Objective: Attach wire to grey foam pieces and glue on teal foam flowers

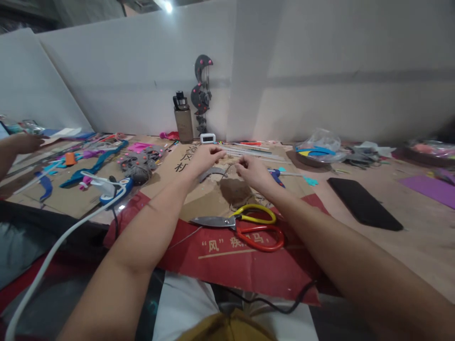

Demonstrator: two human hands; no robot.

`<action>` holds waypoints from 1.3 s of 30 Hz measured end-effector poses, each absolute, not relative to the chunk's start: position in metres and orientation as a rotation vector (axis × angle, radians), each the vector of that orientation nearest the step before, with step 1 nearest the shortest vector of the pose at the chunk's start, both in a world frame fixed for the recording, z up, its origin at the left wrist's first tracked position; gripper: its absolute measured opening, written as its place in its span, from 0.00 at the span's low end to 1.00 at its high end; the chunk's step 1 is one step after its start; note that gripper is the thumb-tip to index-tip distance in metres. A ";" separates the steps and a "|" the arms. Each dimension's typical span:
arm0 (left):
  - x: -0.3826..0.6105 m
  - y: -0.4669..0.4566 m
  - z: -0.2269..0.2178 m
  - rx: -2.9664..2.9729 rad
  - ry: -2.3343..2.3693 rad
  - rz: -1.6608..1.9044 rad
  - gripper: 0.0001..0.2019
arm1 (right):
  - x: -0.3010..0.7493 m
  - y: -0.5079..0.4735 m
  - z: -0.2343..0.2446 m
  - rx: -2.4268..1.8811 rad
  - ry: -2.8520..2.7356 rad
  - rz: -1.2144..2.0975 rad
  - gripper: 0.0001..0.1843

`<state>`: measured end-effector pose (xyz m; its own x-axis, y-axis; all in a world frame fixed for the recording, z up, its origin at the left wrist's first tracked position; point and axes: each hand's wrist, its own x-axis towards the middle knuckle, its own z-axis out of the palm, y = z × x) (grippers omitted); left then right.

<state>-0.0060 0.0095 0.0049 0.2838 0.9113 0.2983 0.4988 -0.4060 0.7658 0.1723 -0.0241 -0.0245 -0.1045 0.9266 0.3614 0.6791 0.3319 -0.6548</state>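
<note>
My left hand [209,158] is above the cardboard, thumb and fingers pinched together; whatever is between them is too small to make out. Facing it, my right hand [255,174] pinches what looks like a thin dark thread [227,170]. A grey curved piece [212,172] lies under the left fingers. Nearer to me, scissors [230,221] with one yellow and one red handle rest on a red printed sheet [227,270], blades pointing left. More dark thread curls by the yellow handle. A blue glue gun [276,177] is partly hidden behind my right wrist.
Leftward are a blue-and-white tool [115,189] with a white cable and grey felt-like pieces [140,166]. A bottle [184,121] and a hanging grey crescent ornament [202,90] are at the back. A black phone [362,202] lies right. Another person's hand [28,143] reaches in far left.
</note>
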 end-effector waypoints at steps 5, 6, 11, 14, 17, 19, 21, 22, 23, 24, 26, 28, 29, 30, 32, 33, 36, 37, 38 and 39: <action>0.004 -0.002 0.003 1.795 0.900 0.737 0.13 | 0.175 -0.031 -0.015 -1.295 -1.773 0.478 0.07; 0.005 -0.002 0.003 1.771 0.887 0.727 0.13 | 0.175 -0.032 -0.013 -1.284 -1.769 0.473 0.08; 0.002 -0.002 0.007 1.728 0.954 0.759 0.08 | 0.181 -0.030 -0.011 -1.250 -1.779 0.522 0.06; 0.000 -0.002 0.009 1.731 0.986 0.783 0.08 | 0.184 -0.026 -0.013 -1.242 -1.788 0.587 0.07; 0.000 0.000 0.007 1.717 0.980 0.830 0.08 | 0.185 -0.027 -0.011 -1.261 -1.792 0.596 0.07; 0.000 0.002 0.005 1.711 0.961 0.854 0.09 | 0.185 -0.029 -0.009 -1.266 -1.803 0.566 0.07; 0.000 0.003 0.004 1.713 0.943 0.873 0.09 | 0.184 -0.032 -0.006 -1.259 -1.820 0.541 0.06; 0.001 0.003 0.004 1.709 0.940 0.885 0.09 | 0.184 -0.033 -0.005 -1.254 -1.824 0.534 0.06; 0.001 0.003 0.004 1.700 0.943 0.897 0.09 | 0.184 -0.034 -0.004 -1.245 -1.822 0.527 0.06; 0.002 0.002 0.005 1.685 0.948 0.910 0.10 | 0.184 -0.034 -0.003 -1.232 -1.813 0.517 0.07; 0.003 0.000 0.006 1.649 0.947 0.928 0.10 | 0.184 -0.034 -0.002 -1.188 -1.765 0.492 0.08; 0.005 -0.002 0.007 1.618 0.911 0.938 0.10 | 0.184 -0.034 0.000 -1.131 -1.698 0.467 0.09; 0.006 -0.003 0.007 1.611 0.886 0.939 0.10 | 0.184 -0.034 0.001 -1.108 -1.668 0.454 0.10; 0.007 -0.003 0.006 1.608 0.864 0.938 0.10 | 0.184 -0.035 0.002 -1.092 -1.644 0.440 0.09; 0.010 -0.005 0.006 1.606 0.845 0.925 0.09 | 0.183 -0.036 0.004 -1.081 -1.620 0.400 0.08; 0.012 -0.006 0.006 1.603 0.846 0.914 0.09 | 0.183 -0.037 0.006 -1.082 -1.616 0.381 0.08; 0.015 -0.009 0.007 1.583 0.863 0.891 0.09 | 0.183 -0.039 0.008 -1.085 -1.611 0.356 0.07; 0.015 -0.009 0.007 1.579 0.863 0.891 0.10 | 0.183 -0.039 0.008 -1.084 -1.605 0.354 0.07; 0.015 -0.009 0.007 1.579 0.858 0.895 0.10 | 0.183 -0.039 0.008 -1.084 -1.595 0.355 0.07; 0.015 -0.009 0.007 1.581 0.852 0.900 0.10 | 0.183 -0.039 0.008 -1.083 -1.584 0.359 0.07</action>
